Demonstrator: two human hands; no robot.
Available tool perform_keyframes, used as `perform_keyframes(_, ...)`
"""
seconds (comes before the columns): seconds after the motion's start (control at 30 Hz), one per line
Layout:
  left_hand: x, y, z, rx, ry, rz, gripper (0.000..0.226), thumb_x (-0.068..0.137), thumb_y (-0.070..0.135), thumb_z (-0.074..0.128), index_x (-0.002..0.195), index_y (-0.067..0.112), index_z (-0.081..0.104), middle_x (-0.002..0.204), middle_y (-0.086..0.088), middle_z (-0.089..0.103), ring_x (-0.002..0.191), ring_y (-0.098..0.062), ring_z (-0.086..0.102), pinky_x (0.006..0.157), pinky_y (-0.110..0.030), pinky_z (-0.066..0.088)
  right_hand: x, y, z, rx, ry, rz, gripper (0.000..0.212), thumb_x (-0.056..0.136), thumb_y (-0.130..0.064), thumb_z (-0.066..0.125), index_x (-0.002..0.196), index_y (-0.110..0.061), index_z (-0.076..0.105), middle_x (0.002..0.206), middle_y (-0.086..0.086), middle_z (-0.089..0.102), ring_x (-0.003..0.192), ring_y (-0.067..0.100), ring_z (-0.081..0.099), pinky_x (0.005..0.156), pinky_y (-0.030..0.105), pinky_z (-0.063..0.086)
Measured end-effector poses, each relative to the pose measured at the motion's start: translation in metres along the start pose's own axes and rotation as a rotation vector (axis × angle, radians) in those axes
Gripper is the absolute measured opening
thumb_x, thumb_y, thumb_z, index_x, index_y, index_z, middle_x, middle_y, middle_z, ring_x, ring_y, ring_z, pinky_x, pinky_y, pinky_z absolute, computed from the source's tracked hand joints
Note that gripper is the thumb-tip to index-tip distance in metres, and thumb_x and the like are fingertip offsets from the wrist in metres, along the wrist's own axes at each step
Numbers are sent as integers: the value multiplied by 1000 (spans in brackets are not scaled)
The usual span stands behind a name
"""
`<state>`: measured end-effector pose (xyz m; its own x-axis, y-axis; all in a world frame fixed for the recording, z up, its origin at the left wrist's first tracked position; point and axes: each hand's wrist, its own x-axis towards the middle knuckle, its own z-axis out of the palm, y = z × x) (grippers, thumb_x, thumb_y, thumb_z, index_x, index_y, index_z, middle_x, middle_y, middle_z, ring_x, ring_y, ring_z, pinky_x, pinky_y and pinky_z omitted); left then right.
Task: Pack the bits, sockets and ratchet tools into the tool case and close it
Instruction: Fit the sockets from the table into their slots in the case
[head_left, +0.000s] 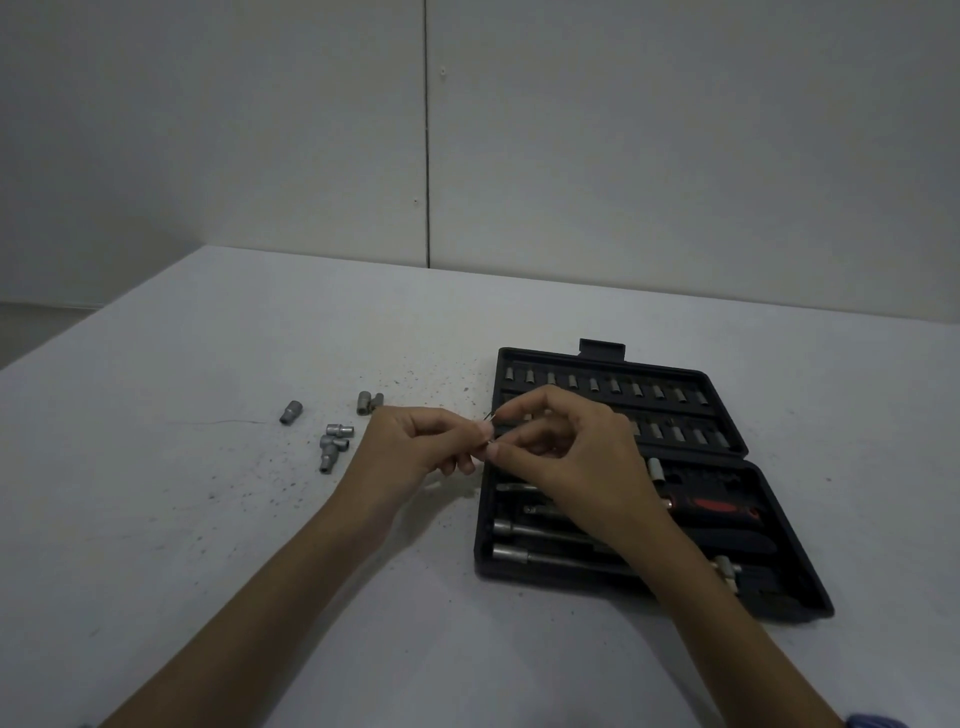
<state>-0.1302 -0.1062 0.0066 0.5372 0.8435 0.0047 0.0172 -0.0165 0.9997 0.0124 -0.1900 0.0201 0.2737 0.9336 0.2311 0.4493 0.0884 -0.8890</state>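
Both hands, left hand (415, 441) and right hand (563, 447), pinch one small bit (491, 415) at the tool case's (779, 582) ten o'clock edge. Risk: a fumbled handover drops it among loose sockets (332, 447).

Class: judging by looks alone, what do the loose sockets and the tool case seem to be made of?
Sockets: probably steel, dull grey satin finish with pale highlights on their round walls. Case: most likely moulded plastic, matte black, with shaped slots and a formed latch tab; the dim light leaves this open.

Your sockets (332, 446): dull grey metal. Tool case (789, 571): matt black plastic. Counter (208, 519): pale, smooth-ish, dirt-speckled.
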Motion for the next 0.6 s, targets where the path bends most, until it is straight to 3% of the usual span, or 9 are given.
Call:
perform_keyframes(0.27, 1, 1, -1, 21, 6, 40, 18, 79, 19, 67, 77, 2, 73, 58, 2, 66, 55, -5, 54, 56, -14, 45, 1, -2, -4, 3, -28, 55, 14, 78, -17, 76, 90, -17, 69, 76, -3, 73, 68, 2, 67, 62, 10, 48)
perform_keyframes(0.4, 0, 2, 0, -7, -30, 33, 31, 79, 32, 62, 87, 4, 74, 79, -7, 73, 63, -9, 59, 61, -16, 48, 2, -1, -5, 42, 22, 93, 13, 77, -17, 76, 89, -18, 69, 77, -4, 73, 72, 6, 68, 65, 15, 52)
perform_keyframes(0.5, -1, 2, 2, 33, -54, 48, 25, 82, 26, 62, 89, 5, 74, 78, -4, 73, 64, -7, 61, 60, -14, 48, 2, 0, -6, 87, 107, 146, 14, 76, -21, 77, 88, -19, 70, 76, -6, 74, 74, 3, 69, 69, 14, 53)
perform_keyframes(0.6, -1, 0, 3, 93, -88, 78, 16, 80, 16, 66, 89, 7, 74, 76, -5, 73, 65, -8, 63, 59, -14, 48, 2, -2, -5, 181, 117, 203, 16, 77, -20, 76, 91, -17, 69, 79, -2, 74, 72, 3, 68, 62, 12, 51)
